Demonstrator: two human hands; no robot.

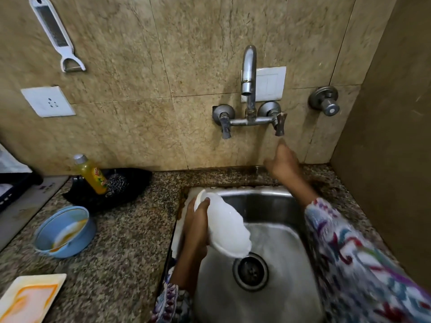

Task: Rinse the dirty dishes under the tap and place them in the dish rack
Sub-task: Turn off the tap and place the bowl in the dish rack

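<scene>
My left hand (194,227) grips a white plate (227,227) by its left rim, tilted on edge over the steel sink (275,234). A thin stream of water falls from the wall tap (248,71) past the plate's right side. My right hand (283,163) is raised just below the tap's right handle (279,123), fingers apart, holding nothing. A dirty blue bowl (65,231) with orange residue sits on the counter at left. A white rectangular plate (30,297) with orange smears lies at the bottom left corner.
A yellow soap bottle (92,174) and a steel scrubber (115,184) rest in a black tray (133,183) behind the bowl. A dark rack edge (11,187) shows at far left. A grater (56,34) hangs on the wall. Granite counter (130,241) surrounds the sink.
</scene>
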